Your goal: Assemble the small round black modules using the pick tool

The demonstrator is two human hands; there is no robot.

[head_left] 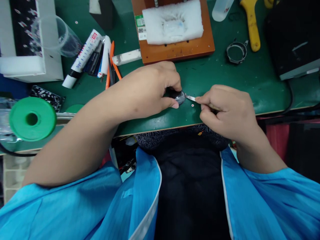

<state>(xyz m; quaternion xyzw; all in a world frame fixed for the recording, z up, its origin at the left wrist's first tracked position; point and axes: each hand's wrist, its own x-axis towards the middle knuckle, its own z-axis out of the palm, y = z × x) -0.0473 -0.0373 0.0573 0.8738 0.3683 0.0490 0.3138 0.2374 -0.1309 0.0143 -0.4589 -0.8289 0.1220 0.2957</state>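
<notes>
My left hand (155, 90) pinches a small round dark part with a glossy face (180, 97) between thumb and fingers, low over the green mat. Part of its rim is hidden by the fingers. My right hand (227, 108) is closed on a slim metal blade-like tool (190, 97). Its tip meets the right edge of the round part; the tool's other end is hidden in the hand. Just below the tip lies a tiny white sticker with a red mark (192, 105). Farther right rests a ring-shaped metal watch case (236, 53).
Behind my hands stands a brown fixture board (180, 53) with white foam (172, 23). Left are a marker-like white tube (83, 55), orange tweezers (110, 66), a clear cup (55, 35) and a green spool (32, 119). A yellow-handled tool (252, 26) and black box (295, 40) lie right.
</notes>
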